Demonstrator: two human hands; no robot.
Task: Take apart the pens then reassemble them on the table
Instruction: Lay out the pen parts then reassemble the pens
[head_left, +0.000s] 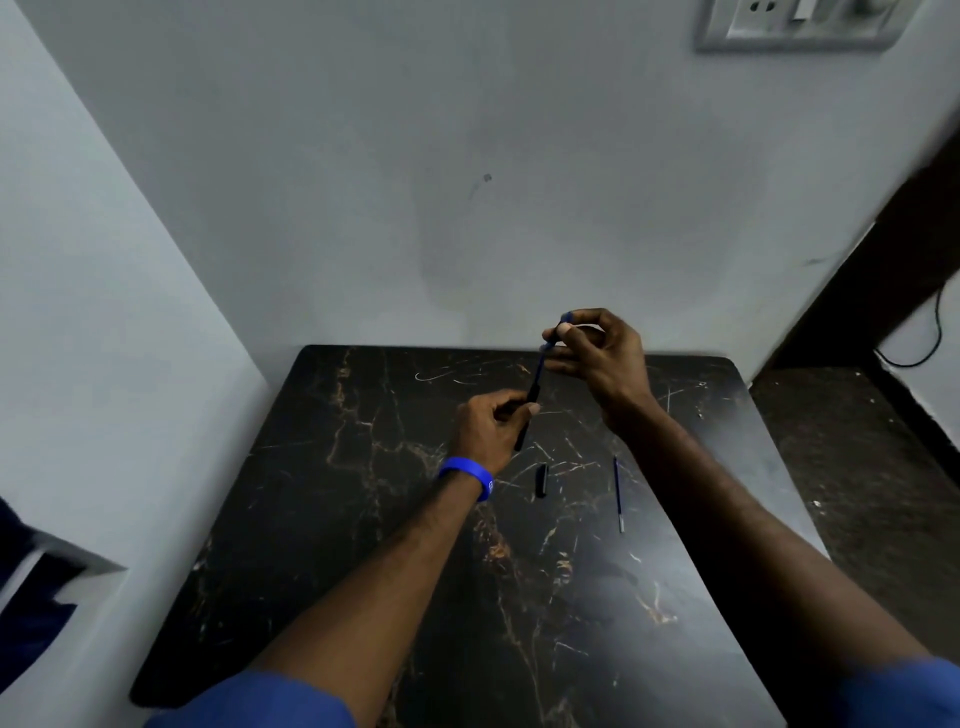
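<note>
Above the black marble-patterned table (363, 519) I hold a pen between both hands. My left hand (485, 428), with a blue wristband, grips the pen's dark lower barrel (530, 402). My right hand (597, 356) pinches the blue upper part (543, 358) near its top end. The pen stands tilted, almost upright, over the table's far middle. On the table lie a short black pen cap (541, 480) and, to its right, a thin blue refill (618, 493) with a silver tip.
A grey wall stands right behind the table, and another wall runs along the left. A wall socket (795, 21) sits at the top right. Dark floor and a black cable (930, 343) lie to the right of the table.
</note>
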